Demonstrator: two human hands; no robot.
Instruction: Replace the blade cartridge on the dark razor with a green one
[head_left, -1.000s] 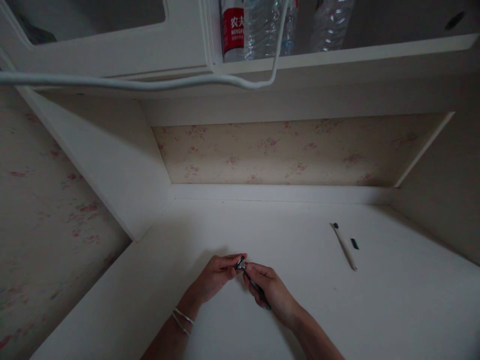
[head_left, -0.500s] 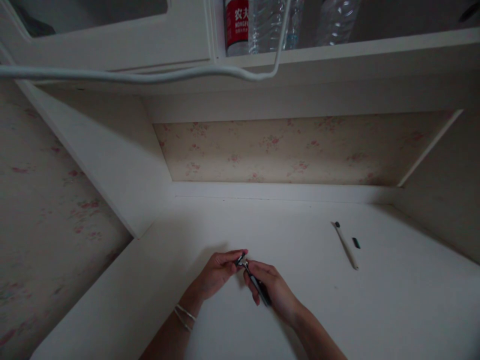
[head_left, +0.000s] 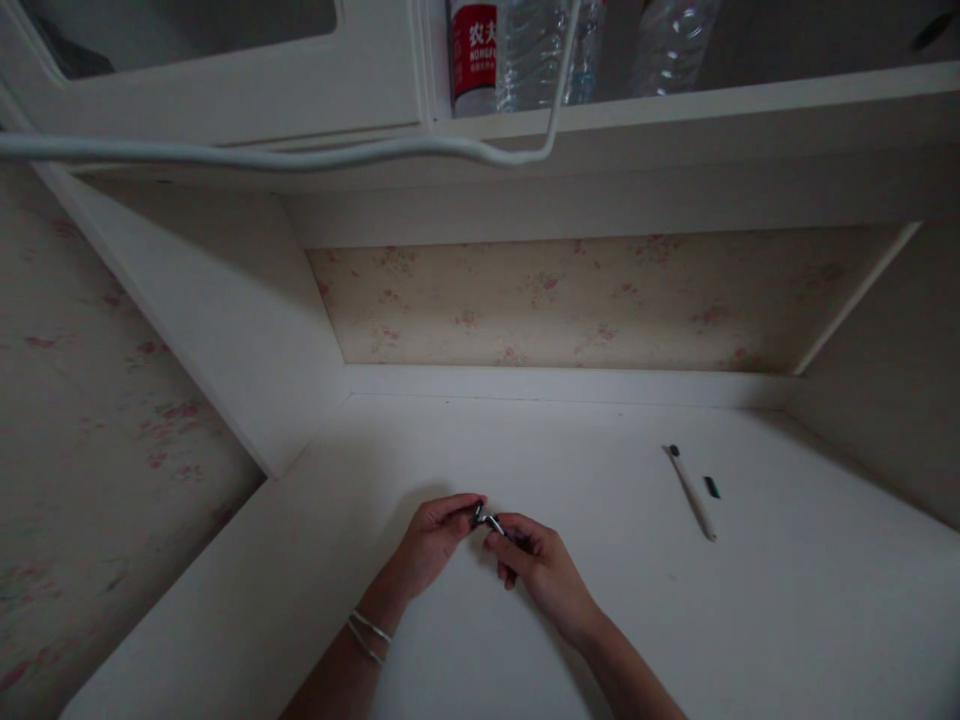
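Observation:
A small black and silver razor [head_left: 491, 522] is held between my two hands, just above the white desk. My left hand [head_left: 433, 537] is closed, with thumb and fingers pinching the dark head end. Around the handle, my right hand [head_left: 536, 560] has its fingers curled, and most of the handle is hidden in them. The silver neck shows in the gap between the hands. Fine detail at the head is too small and dark to make out.
On the right of the desk [head_left: 600, 630] lies a light toothbrush [head_left: 691, 495] with a dark head, beside a small dark green-black piece [head_left: 712, 487]. Overhead, a white bent tube [head_left: 300, 152] crosses in front of a shelf with plastic bottles [head_left: 475, 55]. A side panel [head_left: 217, 300] stands at left.
My right hand has turned and shifted its grip on the razor. The handle, which stuck out below the palm, is now mostly hidden. My left hand has moved slightly left.

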